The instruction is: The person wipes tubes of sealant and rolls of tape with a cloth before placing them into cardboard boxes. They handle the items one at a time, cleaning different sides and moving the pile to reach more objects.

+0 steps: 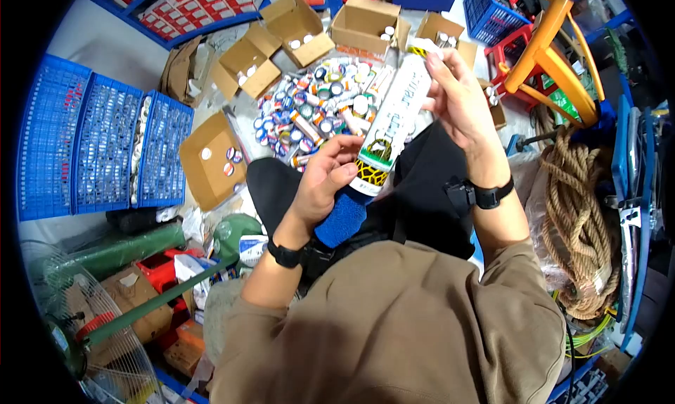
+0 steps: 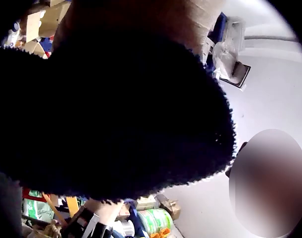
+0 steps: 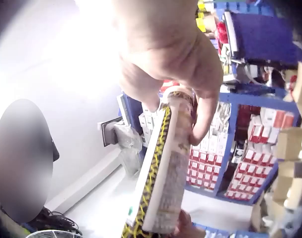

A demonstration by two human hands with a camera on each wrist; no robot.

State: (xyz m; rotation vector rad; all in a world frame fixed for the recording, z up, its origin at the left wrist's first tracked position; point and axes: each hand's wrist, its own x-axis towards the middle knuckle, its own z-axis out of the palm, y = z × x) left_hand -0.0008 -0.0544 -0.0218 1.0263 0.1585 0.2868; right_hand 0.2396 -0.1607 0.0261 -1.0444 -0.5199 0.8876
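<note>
A tall white cylindrical can (image 1: pixel 394 116) with printed lettering, a green patch and yellow-and-black bands slants across the lap in the head view. My right hand (image 1: pixel 457 98) grips its upper end between thumb and fingers. In the right wrist view the same can (image 3: pixel 166 168) runs down from that hand (image 3: pixel 166 64). My left hand (image 1: pixel 320 182) holds the lower end, thumb and fingers at the banded edge. A blue fuzzy cloth (image 1: pixel 342 220) hangs under the left hand, against the can's base. In the left wrist view this cloth (image 2: pixel 116 124) looks dark and hides the left fingers.
Ahead lies a heap of small labelled cans and tubes (image 1: pixel 330 108). Opened cardboard boxes (image 1: pixel 246 61) ring it, some with white round pieces inside. Blue crates (image 1: pixel 105 137) stand left, an orange frame (image 1: pixel 545 56) and coiled rope (image 1: pixel 580 221) right, a fan (image 1: pixel 105 341) lower left.
</note>
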